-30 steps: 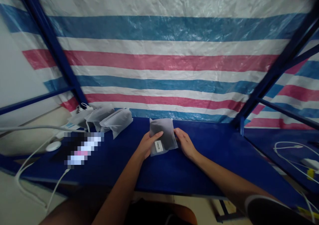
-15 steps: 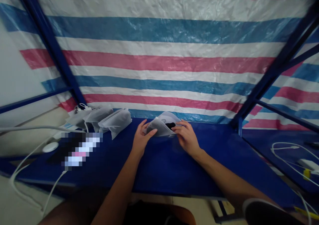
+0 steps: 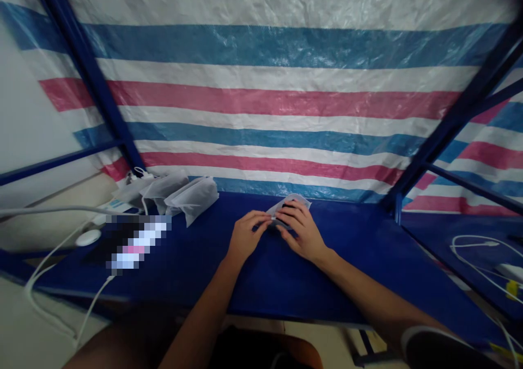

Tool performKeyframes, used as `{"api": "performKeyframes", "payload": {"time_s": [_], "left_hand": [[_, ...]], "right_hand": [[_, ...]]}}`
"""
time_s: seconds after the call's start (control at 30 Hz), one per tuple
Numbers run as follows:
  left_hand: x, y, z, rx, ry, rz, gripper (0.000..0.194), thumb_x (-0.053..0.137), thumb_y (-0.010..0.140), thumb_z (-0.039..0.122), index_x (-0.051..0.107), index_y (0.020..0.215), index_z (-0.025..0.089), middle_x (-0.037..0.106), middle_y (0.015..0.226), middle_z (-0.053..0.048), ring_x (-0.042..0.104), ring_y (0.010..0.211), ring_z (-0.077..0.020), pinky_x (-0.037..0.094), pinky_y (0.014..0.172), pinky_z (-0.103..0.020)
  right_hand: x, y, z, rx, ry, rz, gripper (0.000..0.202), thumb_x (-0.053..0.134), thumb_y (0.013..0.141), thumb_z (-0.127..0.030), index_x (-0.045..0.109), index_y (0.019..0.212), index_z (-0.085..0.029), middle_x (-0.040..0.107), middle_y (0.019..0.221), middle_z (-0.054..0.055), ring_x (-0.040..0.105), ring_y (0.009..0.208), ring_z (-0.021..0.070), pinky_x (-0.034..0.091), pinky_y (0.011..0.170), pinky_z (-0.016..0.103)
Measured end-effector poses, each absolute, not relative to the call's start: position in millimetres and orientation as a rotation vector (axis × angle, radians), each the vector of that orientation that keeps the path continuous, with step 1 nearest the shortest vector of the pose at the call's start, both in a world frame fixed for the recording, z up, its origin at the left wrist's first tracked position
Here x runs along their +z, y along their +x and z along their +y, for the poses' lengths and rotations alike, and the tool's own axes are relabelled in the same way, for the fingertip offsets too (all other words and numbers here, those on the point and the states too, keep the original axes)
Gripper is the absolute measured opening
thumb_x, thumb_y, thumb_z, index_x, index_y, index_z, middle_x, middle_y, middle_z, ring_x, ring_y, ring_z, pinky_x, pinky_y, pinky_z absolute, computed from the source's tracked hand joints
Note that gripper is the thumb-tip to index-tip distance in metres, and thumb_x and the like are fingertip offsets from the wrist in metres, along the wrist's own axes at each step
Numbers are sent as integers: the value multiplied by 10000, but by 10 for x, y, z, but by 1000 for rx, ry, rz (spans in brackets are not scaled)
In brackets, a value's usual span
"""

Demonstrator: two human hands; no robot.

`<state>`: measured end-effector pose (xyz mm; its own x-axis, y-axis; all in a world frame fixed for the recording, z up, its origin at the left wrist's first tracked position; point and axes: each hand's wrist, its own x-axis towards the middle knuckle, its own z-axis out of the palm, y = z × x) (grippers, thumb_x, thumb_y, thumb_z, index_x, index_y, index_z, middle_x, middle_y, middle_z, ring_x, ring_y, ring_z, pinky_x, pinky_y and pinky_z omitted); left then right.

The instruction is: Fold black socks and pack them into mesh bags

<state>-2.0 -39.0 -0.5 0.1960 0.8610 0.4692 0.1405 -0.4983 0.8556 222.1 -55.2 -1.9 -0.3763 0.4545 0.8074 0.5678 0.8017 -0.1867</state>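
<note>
A translucent whitish pouch (image 3: pixel 302 199) lies near the back middle of the blue table, mostly covered by my hands. My left hand (image 3: pixel 247 235) pinches its left edge between thumb and fingers. Over its front and right part is my right hand (image 3: pixel 300 230), fingers bent and thumb below, gripping the pouch. A small dark item shows beneath the right fingers; most of it is hidden.
Several similar pouches (image 3: pixel 192 197) stand at the back left of the blue table (image 3: pixel 196 271). A lit, pixelated device (image 3: pixel 141 243) with a cable and a white round object (image 3: pixel 88 238) lie left. White cables (image 3: pixel 476 244) are at right. A striped sheet (image 3: pixel 261 102) hangs behind.
My left hand has moved right, closer to my right hand. The pouch, held wide open before, is now flatter and more covered. The view has shifted slightly.
</note>
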Motion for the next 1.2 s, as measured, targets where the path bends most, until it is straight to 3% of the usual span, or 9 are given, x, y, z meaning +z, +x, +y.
{"api": "performKeyframes", "payload": {"time_s": [0.2,0.33,0.47,0.63,0.8,0.97,1.1,1.2], "left_hand": [[28,21,-516,1245,1892,902,136,746,931,387,845,997,321,785,1142,-101,684,1142,-319,485,1172,-502],[81,37,-525,1294,1889,935,122,732,939,361,838,975,311,781,1105,-105,673,1129,-319,490,1145,-489],[120,-18,-501,1412,1744,1055,76,767,906,345,817,918,289,761,1072,-90,678,1026,-280,542,974,-380],[23,-255,-351,1645,1476,1283,181,770,888,418,764,924,240,739,903,-55,680,831,-217,523,794,-297],[-102,-683,-117,1907,1016,1316,272,769,826,430,694,928,189,648,678,15,598,600,-150,485,632,-268],[-54,-1000,-104,2124,659,1265,286,770,801,335,610,983,183,668,870,1,698,730,-147,588,714,-292],[42,-1241,-256,2211,665,1386,307,723,802,199,624,1093,198,660,1177,-36,698,751,-125,535,565,-218],[144,-1687,-278,2348,531,1553,247,602,817,74,629,1041,176,674,1068,-18,640,689,-106,458,508,-186]], "right_hand": [[-32,2193,-553,-40,-776,-2055,298,621,1029,-198,702,1294,-308,780,1168,72,599,1358,330,355,1254,702],[29,2278,-490,-68,-751,-2096,251,585,1039,-193,675,1253,-288,761,1167,78,576,1373,324,341,1268,687],[32,2437,-331,-135,-823,-2036,201,569,1050,-214,667,1213,-282,729,1241,84,548,1387,330,343,1260,678],[-127,2637,-95,-95,-997,-1920,179,499,1084,-258,659,1164,-258,712,1172,110,603,1263,338,464,1147,638],[-275,2634,-72,7,-1086,-1886,334,539,1079,-349,568,1395,-242,655,1328,155,617,1265,347,505,1128,616],[-304,2513,-172,102,-1071,-1978,379,567,1069,-371,551,1435,-279,653,1348,142,621,1273,353,522,1121,624],[-329,2458,-210,165,-1069,-2023,376,580,1059,-359,560,1424,-272,650,1336,137,630,1271,342,526,1125,609],[-361,2444,-211,188,-1074,-2039,362,581,1057,-355,567,1407,-264,652,1326,133,633,1275,332,524,1134,591]]}}
